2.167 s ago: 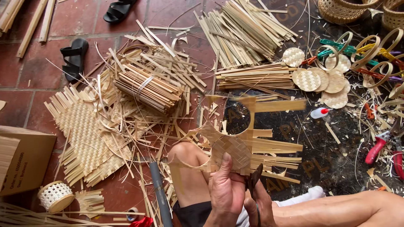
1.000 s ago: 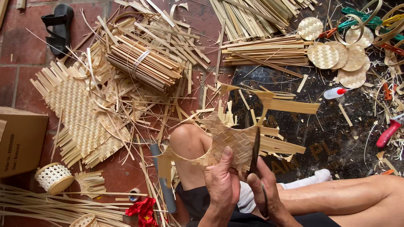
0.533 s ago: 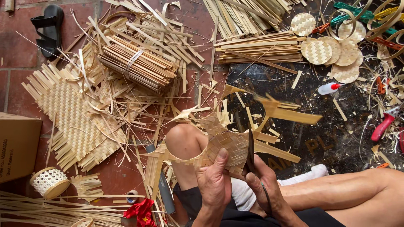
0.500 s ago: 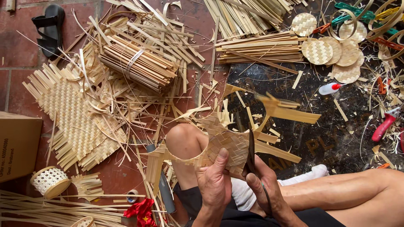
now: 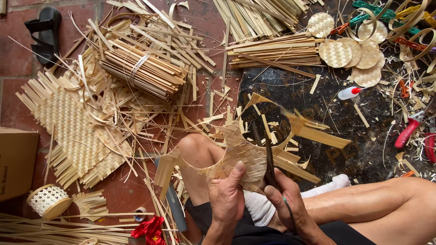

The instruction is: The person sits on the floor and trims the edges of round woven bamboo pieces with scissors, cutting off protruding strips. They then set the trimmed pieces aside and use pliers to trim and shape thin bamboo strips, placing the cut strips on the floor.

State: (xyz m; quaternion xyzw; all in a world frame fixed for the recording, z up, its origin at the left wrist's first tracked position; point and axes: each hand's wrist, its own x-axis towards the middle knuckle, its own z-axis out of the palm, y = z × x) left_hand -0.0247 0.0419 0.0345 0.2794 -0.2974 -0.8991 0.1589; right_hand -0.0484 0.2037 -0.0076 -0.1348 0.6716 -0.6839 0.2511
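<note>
Two hands work at lower centre of the frame on a half-woven bamboo basket (image 5: 243, 154), held above the person's bent knee. The left hand (image 5: 227, 199) is clenched on the woven base, thumb pressed flat on the weave; the right hand (image 5: 284, 202) is closed round a dark thin blade (image 5: 269, 159) that stands upright against the basket's side. The basket looks light and springy, its loose strips splaying out to the right and its open hoop rim flexing; the strips would likely crack if bent sharply, so the firm woven base seems the safest place to hold.

Just beyond it a black mat (image 5: 345, 136) on the floor carries shavings, a small white glue bottle (image 5: 349, 93) and, at the right edge, red-handled pliers (image 5: 408, 131). Round woven discs (image 5: 345, 52) lie at upper right. A tied bundle of strips (image 5: 143, 72) and a flat woven sheet (image 5: 68, 131) fill the upper left, a sandal (image 5: 43, 34) in the corner. Scattered offcuts crowd the tiled floor all about
</note>
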